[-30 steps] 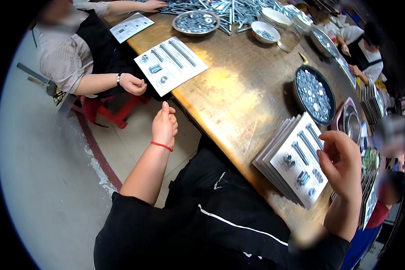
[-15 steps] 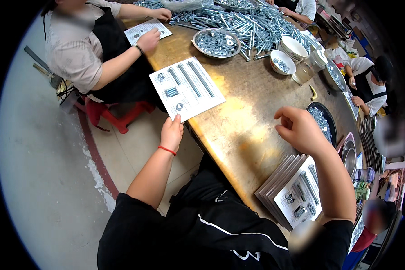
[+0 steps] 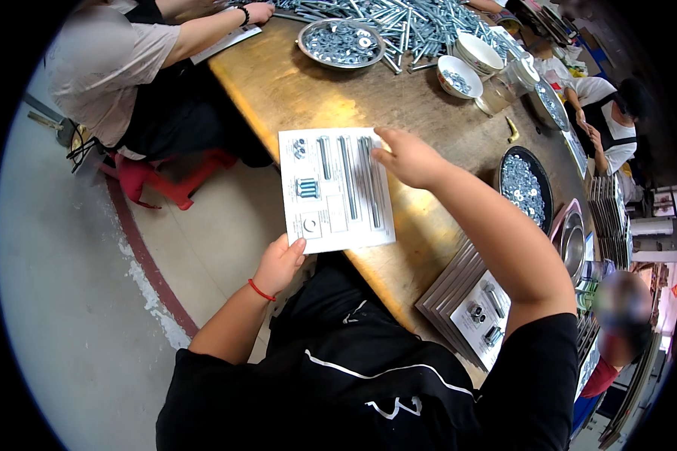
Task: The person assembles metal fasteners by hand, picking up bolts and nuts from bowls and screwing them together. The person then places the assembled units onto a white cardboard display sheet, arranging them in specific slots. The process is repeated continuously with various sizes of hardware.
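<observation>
One printed card (image 3: 337, 192) points its long axis nearly straight ahead.

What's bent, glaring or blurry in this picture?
In the fisheye head view, the red-brown floor stripe looks curved and the corners black; glare brightens the tabletop; a co-worker's head, upper left, is blurred; the white card looks fairly sharp.

1. The head camera, left of a worn pair, looked down through a wide fisheye from the head of the person (image 3: 338, 398).
2. It faced the left hand (image 3: 280, 264) and right hand (image 3: 412, 159) from near above.
3. The table (image 3: 436, 124) stretched beyond, farther off.
</observation>
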Available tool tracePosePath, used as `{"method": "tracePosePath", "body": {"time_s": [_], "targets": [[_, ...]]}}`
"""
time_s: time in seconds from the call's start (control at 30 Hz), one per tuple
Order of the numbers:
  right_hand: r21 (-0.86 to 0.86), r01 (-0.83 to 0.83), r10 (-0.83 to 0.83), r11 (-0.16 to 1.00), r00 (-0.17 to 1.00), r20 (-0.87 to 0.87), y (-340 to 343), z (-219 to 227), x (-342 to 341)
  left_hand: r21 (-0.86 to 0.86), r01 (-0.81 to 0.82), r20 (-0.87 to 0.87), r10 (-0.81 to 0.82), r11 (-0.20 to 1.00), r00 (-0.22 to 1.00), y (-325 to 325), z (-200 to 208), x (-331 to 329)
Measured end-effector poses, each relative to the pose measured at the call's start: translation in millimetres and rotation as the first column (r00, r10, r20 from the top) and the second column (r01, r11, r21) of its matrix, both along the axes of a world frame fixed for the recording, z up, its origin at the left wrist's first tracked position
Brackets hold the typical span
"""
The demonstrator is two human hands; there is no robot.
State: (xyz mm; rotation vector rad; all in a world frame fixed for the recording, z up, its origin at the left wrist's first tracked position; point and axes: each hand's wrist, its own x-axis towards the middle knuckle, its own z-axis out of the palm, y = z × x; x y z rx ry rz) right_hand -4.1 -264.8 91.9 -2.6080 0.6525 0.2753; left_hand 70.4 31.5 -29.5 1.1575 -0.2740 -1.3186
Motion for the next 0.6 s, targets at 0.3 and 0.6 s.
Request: {"method": "tracePosePath", "body": {"time_s": [0.3,0.6], "targets": [[0.001,0.049,-0.049,0.999,0.998,-0.048,-1,-31,-8,0.003,0.069,0.007,-0.069,0.998,0.998,2,-7,-10],[0.006,0.212,-0.212,0.977,0.977,-0.021,2,-41,-12,0.037,0.069,0.088,-0.072,0.997,0.993,-21,-22,-70]]}}
